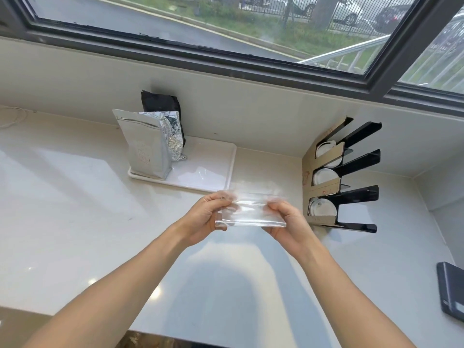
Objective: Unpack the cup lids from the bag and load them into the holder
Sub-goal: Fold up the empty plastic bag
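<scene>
Both my hands hold a clear plastic bag [251, 214] flat above the pale counter, in the middle of the view. My left hand [204, 219] pinches its left end and my right hand [286, 223] grips its right end. The bag looks folded and I see no lids inside it. To the right stands the black and cardboard lid holder [341, 177] against the wall corner. White cup lids [322, 210] sit in its three slots, one stack in each.
A white tray [208, 169] at the back holds a silver foil pouch [144, 146], a crumpled foil bag and a black pouch [160, 101]. A dark flat device [452, 292] lies at the right edge. A window runs along the back wall.
</scene>
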